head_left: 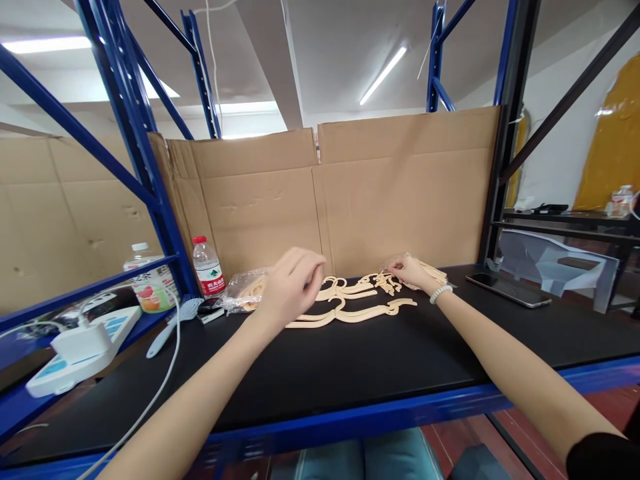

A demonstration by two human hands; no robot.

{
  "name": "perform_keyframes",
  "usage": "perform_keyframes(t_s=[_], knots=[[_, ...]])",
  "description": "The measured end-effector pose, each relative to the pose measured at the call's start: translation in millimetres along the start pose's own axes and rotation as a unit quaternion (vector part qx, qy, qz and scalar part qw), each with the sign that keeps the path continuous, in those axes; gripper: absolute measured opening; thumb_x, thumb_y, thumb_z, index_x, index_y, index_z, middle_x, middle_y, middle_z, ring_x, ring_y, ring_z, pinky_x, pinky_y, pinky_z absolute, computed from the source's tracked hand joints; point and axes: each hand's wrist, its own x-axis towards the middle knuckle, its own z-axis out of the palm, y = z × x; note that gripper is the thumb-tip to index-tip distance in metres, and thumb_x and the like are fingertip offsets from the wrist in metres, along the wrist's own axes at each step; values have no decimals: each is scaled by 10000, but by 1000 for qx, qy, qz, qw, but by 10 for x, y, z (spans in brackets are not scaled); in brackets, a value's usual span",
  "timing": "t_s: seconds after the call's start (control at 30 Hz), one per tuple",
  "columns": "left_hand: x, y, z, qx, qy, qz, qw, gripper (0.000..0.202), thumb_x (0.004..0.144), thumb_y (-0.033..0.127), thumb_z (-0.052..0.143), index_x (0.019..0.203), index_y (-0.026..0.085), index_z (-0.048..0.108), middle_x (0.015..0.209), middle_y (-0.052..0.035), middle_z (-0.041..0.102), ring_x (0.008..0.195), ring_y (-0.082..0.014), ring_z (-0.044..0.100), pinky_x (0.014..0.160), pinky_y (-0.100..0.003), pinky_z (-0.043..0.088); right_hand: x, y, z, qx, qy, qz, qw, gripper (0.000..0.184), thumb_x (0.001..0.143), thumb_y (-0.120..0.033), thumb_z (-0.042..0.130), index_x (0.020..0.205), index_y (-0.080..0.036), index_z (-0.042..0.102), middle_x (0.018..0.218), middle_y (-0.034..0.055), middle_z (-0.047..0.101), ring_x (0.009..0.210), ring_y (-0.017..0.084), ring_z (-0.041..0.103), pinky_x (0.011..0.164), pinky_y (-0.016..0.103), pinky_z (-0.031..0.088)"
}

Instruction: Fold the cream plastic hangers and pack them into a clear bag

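Note:
My left hand (pixel 294 283) is raised above the black tabletop, fingers curled in; whatever they may hold is hidden. Behind and to the right of it lie flat, curved cream-coloured pieces (pixel 363 315), which look like wood, with a second similar group (pixel 350 291) farther back. My right hand (pixel 414 273), with a beaded bracelet at the wrist, reaches to the back of the table. Its fingertips are pinched together at a cluster of small cream pieces (pixel 387 283). More long thin pieces (pixel 434 272) in clear plastic lie partly behind that hand.
A clear plastic bag (pixel 243 290) of cream pieces and a red-capped water bottle (pixel 208 268) stand at back left. Nearby are a grey slotted spatula (pixel 175 325), a white cable and a power strip (pixel 120 333). A phone (pixel 507 289) lies right. Cardboard (pixel 400 193) walls the back.

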Motion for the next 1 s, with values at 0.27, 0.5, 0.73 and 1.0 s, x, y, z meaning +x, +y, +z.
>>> perform_keyframes(t_s=[0.27, 0.5, 0.73, 1.0], knots=[[56, -571, 924, 16, -232, -19, 972, 245, 783, 117, 542, 952, 195, 701, 984, -84, 715, 932, -229, 663, 841, -327, 501, -104, -147, 68, -71, -39, 44, 996, 206, 683, -115, 457, 520, -156, 577, 402, 9, 532, 397, 140, 533, 428, 222, 345], [-97, -647, 1079, 23, -235, -8, 972, 208, 834, 151, 502, 903, 188, 695, 972, -85, 690, 894, -202, 657, 814, -294, 497, 41, -193, 204, -162, -71, 22, 984, 215, 677, -68, 498, 635, -115, 703, 543, 84, 654, 490, 165, 578, 507, 251, 369], [-60, -580, 1163, 39, -238, -9, 971, 146, 845, 127, 501, 850, 140, 646, 940, -128, 648, 924, -249, 620, 850, -356, 473, 262, -151, 248, -213, -132, -41, 967, 306, 606, -33, 601, 813, -197, 754, 766, 49, 731, 690, 165, 648, 591, 206, 396], [-48, -533, 1183, 8, -211, -45, 977, 89, 825, 81, 502, 822, 141, 569, 902, -132, 647, 912, -261, 620, 842, -355, 461, 192, -181, 339, -253, -145, -118, 949, 222, 737, -34, 572, 753, -189, 730, 789, 79, 712, 727, 180, 653, 628, 222, 397]])
